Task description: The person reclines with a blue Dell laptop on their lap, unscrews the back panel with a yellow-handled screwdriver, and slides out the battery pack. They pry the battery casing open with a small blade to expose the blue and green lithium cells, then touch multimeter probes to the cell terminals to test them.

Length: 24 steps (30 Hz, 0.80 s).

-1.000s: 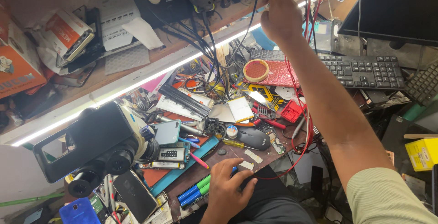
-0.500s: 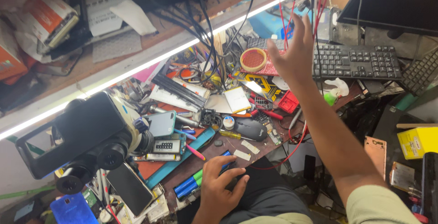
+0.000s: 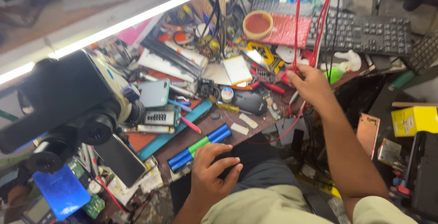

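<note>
Between thumb and curled fingers of the right hand (image 3: pixel 311 83), the red wires (image 3: pixel 299 28) are pinched low down, where they hang in a bunch in front of the black keyboard (image 3: pixel 365 30); the fingers are closed round them, though how many strands they hold I cannot tell. Thin and limp, the wires look light and will likely bend wherever they are gripped, so a hold near the lower end, as now, seems the steadiest; tugging hard could snag the clutter beneath. A red loop trails down past the wrist toward the near edge of the bench.

Nearer and to the left, the left hand (image 3: pixel 211 171) rests with fingers spread and slightly bent, its tips just beside the blue and green battery pack (image 3: pixel 199 146), holding nothing. A black mouse (image 3: pixel 249 102) lies between the two hands, and a microscope (image 3: pixel 73 101) stands at far left.
</note>
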Available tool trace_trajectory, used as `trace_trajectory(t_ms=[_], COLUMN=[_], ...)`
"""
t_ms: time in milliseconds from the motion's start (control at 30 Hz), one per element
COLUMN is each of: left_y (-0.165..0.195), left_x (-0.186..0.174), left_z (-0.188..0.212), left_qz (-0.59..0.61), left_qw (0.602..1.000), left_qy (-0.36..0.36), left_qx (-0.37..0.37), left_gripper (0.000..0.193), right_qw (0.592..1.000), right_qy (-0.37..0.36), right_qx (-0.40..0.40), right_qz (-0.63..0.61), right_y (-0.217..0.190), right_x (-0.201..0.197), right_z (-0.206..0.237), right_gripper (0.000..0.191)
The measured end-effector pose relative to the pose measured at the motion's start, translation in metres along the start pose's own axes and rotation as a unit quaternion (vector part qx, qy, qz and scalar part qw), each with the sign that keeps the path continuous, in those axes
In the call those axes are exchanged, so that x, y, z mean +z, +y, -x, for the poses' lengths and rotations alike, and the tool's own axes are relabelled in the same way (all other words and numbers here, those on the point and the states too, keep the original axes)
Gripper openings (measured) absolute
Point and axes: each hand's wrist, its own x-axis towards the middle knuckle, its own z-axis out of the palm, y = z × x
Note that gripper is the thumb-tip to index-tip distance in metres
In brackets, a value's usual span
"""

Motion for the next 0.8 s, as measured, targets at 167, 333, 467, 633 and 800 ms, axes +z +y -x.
trace_trajectory(t_ms=[167,333,467,633,800], left_y=[0.002,0.004,0.011,0.012,0.022], left_x=[0.006,0.035,0.083,0.148,0.152], left_z=[0.007,0.009,-0.017,-0.079,-0.093], left_qz=[0.025,0.080,0.133,0.130,0.103], left_qw=[1.000,0.993,0.985,0.988,0.986], left_qy=[-0.011,-0.077,-0.083,-0.080,-0.134], left_qx=[0.003,-0.035,-0.077,0.004,0.003], left_gripper=[0.019,0.013,0.022,0.047,0.017], right_qw=[0.998,0.990,0.977,0.976,0.953], right_qy=[0.006,0.020,0.006,-0.012,-0.015], right_qx=[0.027,-0.030,-0.105,-0.108,-0.150], right_qz=[0.057,-0.134,-0.183,-0.190,-0.265], right_y=[0.014,0.000,-0.033,-0.068,-0.067], right_x=[-0.020,-0.035,-0.055,-0.069,-0.090], right_z=[0.049,0.079,0.097,0.107,0.111], right_gripper=[0.024,0.018,0.015,0.019,0.020])
